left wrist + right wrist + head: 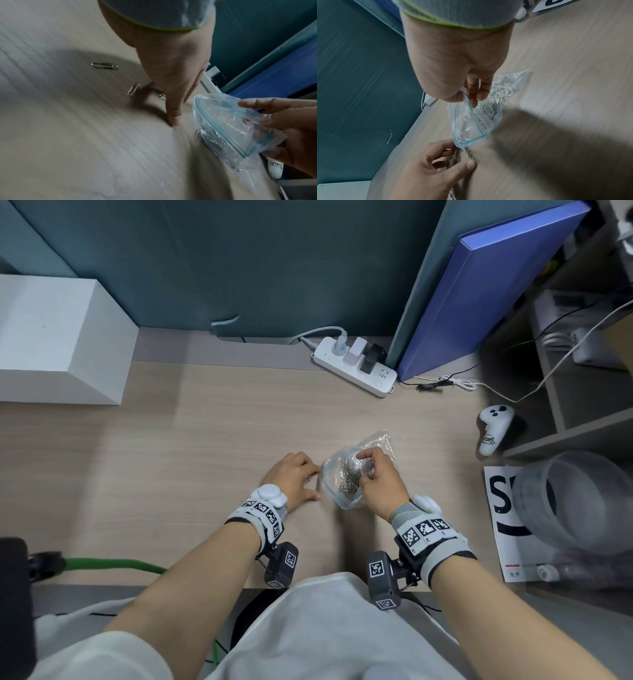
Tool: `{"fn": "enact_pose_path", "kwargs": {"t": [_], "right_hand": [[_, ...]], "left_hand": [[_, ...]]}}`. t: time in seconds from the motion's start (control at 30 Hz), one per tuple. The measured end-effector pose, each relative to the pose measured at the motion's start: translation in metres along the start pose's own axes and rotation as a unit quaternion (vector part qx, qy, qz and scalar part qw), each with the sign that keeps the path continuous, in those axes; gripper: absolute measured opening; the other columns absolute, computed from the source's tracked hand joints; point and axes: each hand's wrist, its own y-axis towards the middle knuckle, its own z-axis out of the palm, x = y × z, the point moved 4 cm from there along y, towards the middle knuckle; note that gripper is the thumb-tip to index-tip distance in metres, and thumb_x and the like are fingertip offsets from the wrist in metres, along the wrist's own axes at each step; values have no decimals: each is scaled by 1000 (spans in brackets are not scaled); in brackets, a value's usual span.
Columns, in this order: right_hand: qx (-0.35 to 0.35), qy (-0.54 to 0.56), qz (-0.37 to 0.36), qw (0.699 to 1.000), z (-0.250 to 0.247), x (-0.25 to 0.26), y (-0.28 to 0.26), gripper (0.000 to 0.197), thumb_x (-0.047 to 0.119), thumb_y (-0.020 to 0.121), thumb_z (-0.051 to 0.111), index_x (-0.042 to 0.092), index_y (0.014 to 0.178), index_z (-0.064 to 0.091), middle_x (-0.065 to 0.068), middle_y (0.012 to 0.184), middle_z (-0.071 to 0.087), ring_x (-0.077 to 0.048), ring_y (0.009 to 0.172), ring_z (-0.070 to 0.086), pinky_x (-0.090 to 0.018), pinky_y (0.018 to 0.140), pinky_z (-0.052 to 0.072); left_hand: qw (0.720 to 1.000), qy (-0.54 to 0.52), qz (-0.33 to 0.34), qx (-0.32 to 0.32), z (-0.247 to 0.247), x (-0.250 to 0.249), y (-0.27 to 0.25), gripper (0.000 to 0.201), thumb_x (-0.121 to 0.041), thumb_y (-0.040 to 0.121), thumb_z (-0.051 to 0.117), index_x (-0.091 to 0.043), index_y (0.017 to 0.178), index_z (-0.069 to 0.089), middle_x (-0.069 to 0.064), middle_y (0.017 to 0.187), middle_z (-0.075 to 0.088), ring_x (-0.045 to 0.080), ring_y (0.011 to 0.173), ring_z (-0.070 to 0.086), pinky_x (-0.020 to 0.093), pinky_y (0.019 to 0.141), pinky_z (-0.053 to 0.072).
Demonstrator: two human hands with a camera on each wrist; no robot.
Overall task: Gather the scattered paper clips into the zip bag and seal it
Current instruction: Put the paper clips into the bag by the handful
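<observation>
Two forearms reach out over the wooden desk (205, 422), each wearing a wrist strap with a camera. One clear zip bag (346, 477) lies on the desk with its blue-lined mouth held open; many paper clips (498, 97) are heaped inside, too many to count. The right hand (380, 481) pinches the bag's rim between thumb and curled fingers (475, 93). The left hand (291, 479) rests on the desk just beside the mouth, its fingers loosely curled with the thumb (173, 116) pressed to the surface. Three loose paper clips (133, 90) show by it in the left wrist view; whether the fingers grip any, I cannot tell.
</observation>
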Motion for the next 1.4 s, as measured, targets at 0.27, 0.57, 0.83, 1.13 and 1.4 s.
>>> {"fn": "enact_pose_path", "kwargs": {"t": [0.27,0.57,0.83,1.13,1.4], "right_hand": [[-6,0,-8,1000,1,-2,2,43,-4,87,47,30,114,53,-7,112,52,-14,71,50,-28,68,39],[-6,-1,-11,1000,1,-10,1,43,-3,87,47,32,112,53,-8,108,53,-16,70,50,-28,68,40],[3,1,-7,1000,4,-7,3,43,-4,89,47,30,114,53,-5,100,51,-11,68,48,-24,62,36],[13,0,-6,1000,9,-3,3,44,-1,88,47,36,110,52,-8,103,55,-13,68,49,-29,64,38],[11,0,-4,1000,7,-3,3,43,-2,88,48,33,112,53,-8,107,54,-11,69,49,-25,62,37]], "left_hand": [[999,44,11,4,1,5,10,11,-23,88,72,-17,97,70,0,100,62,25,100,55,39,74,51],[997,74,-5,-37,-8,11,13,12,-10,91,62,-20,89,57,1,89,53,23,81,49,29,56,34],[1000,7,-10,2,-16,46,-15,10,-10,89,69,-20,92,70,-1,94,60,25,81,61,40,70,55],[996,-10,5,93,-15,50,-34,35,-8,72,78,-19,105,74,-6,96,59,20,84,63,32,77,53],[999,17,-1,50,-8,43,-36,12,-22,86,74,-20,96,69,-3,98,62,26,85,63,35,72,52]]}}
